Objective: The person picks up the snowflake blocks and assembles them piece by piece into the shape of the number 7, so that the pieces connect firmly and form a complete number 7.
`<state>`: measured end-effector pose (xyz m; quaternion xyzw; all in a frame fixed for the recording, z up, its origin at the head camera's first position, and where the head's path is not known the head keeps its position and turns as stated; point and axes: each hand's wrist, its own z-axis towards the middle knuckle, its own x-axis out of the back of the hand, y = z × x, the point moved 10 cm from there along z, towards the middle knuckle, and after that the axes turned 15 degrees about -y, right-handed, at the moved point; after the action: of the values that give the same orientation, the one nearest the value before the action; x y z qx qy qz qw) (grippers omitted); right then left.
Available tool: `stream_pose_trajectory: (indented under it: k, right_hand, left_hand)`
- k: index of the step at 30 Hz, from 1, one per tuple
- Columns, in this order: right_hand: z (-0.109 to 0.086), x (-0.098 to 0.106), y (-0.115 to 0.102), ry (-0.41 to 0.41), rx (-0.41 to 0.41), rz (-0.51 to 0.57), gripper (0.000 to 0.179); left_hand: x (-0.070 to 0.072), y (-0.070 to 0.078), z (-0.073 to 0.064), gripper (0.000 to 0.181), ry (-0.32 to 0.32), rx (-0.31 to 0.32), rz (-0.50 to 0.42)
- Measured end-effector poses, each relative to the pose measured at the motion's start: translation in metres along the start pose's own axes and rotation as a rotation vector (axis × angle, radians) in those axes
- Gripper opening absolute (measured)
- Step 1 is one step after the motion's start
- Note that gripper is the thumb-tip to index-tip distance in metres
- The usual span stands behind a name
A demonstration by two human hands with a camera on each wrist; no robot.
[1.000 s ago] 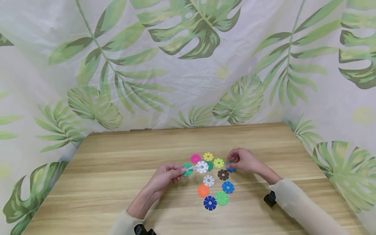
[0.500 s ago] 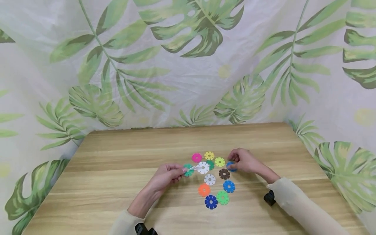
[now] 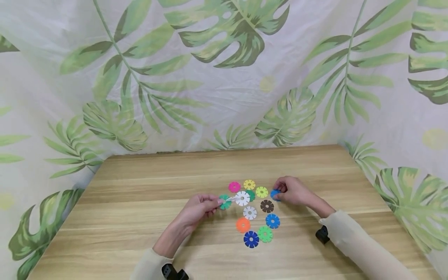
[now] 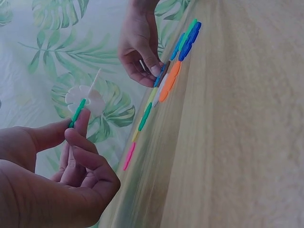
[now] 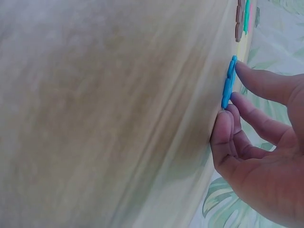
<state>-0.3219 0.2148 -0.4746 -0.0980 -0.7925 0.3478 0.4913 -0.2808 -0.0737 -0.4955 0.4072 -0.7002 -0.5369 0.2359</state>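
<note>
My left hand point(image 3: 198, 210) pinches a green notched plastic disc point(image 4: 78, 113) between thumb and fingertips, raised above the table. White notched discs point(image 3: 242, 198) are joined to it, one seen nearly edge-on and another facing the head camera. Over at the right, my right hand point(image 3: 293, 190) has its thumb and fingertips at opposite edges of a blue notched disc point(image 5: 229, 81), close against the tabletop. A brown disc point(image 3: 267, 206) and a yellow-green disc point(image 3: 261, 191) lie just left of that hand.
More notched discs lie flat on the wooden table point(image 3: 147, 179): pink point(image 3: 234, 187), yellow point(image 3: 249, 184), green point(image 3: 250, 195), white point(image 3: 250, 212), orange point(image 3: 243, 224), blue point(image 3: 272, 221), light green point(image 3: 265, 234) and dark blue point(image 3: 251, 239). A leaf-patterned cloth point(image 3: 224, 97) hangs behind.
My right hand's fingers have shifted slightly on the blue disc, which shows a little farther back. My left hand keeps its pinch with the joined discs nearly still.
</note>
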Motion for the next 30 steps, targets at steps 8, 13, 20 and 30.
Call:
stream_pose_trajectory:
  k: [8, 13, 20, 30]
  right_hand:
    - [0.001, 0.001, -0.002, -0.004, -0.008, -0.019, 0.021]
    - [0.0, 0.0, -0.004, -0.01, -0.039, 0.002, 0.022]
    - [-0.005, -0.004, -0.005, -0.015, -0.093, 0.005, 0.021]
    - [-0.019, 0.008, -0.021, 0.047, -0.014, -0.056, 0.024]
  left_hand:
    - [0.001, 0.0, -0.002, 0.017, -0.014, 0.001, 0.005]
    - [0.003, -0.001, -0.003, 0.019, 0.002, 0.006, 0.007]
    - [0.001, -0.003, 0.0, 0.025, -0.003, 0.017, 0.018]
    - [0.0, -0.003, -0.001, 0.02, -0.001, 0.018, 0.01]
